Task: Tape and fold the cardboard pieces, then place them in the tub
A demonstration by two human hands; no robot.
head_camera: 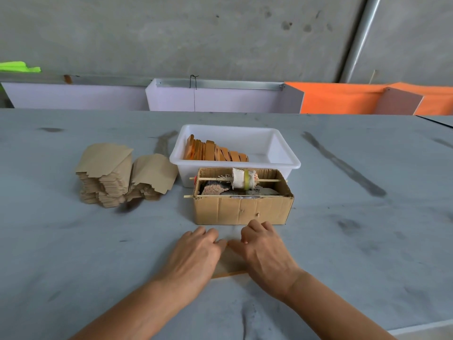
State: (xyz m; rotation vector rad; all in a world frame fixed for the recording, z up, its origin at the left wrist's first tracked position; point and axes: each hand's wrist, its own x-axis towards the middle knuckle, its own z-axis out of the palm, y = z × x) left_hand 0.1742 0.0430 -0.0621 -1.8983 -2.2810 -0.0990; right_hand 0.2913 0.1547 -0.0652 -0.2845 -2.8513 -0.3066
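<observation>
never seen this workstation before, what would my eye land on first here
Front and centre, both hands, left and right, press a flat cardboard piece onto the grey table. Just beyond them stands an open cardboard box with a tape roll on a stick across its top. Behind it is a white tub holding orange folded pieces, and left of it a stack of unfolded cardboard blanks.

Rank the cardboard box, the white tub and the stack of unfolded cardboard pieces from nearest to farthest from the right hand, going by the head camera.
1. Cardboard box: just beyond the right hand, nearly at its fingertips.
2. White tub: directly behind the box.
3. Stack of cardboard pieces: far off to the left, past the left hand.
</observation>
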